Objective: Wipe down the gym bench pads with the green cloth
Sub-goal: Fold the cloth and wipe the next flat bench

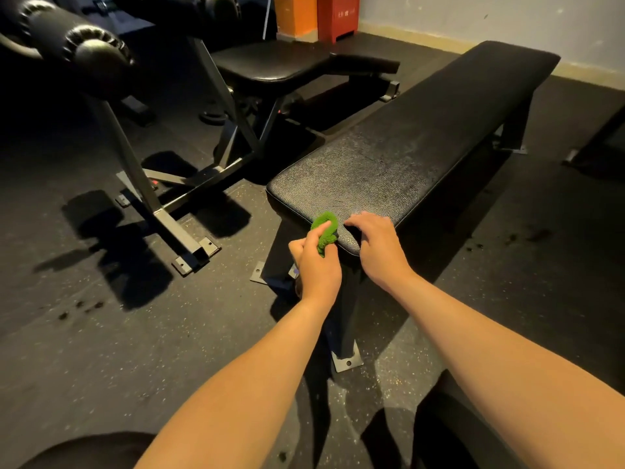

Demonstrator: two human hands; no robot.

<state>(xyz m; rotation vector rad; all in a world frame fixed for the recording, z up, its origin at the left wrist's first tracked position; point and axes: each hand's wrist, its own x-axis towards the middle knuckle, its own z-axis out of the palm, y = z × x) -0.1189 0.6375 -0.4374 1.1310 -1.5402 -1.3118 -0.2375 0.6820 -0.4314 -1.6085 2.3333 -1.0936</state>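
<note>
A long flat bench with a black textured pad (406, 143) runs from the middle of the view toward the back right. My left hand (316, 262) grips a bunched green cloth (326, 231) against the pad's near left corner edge. Beside it, my right hand (377, 245) rests on the near end of the pad, fingers curled down onto the surface. Part of the cloth is hidden inside my left fist.
A second bench with a black seat pad (270, 64) and roller pads (98, 52) stands to the left on a steel frame (169, 218). Bolted foot plates (346, 362) sit on the dark rubber floor. Orange and red boxes (334, 15) stand against the far wall.
</note>
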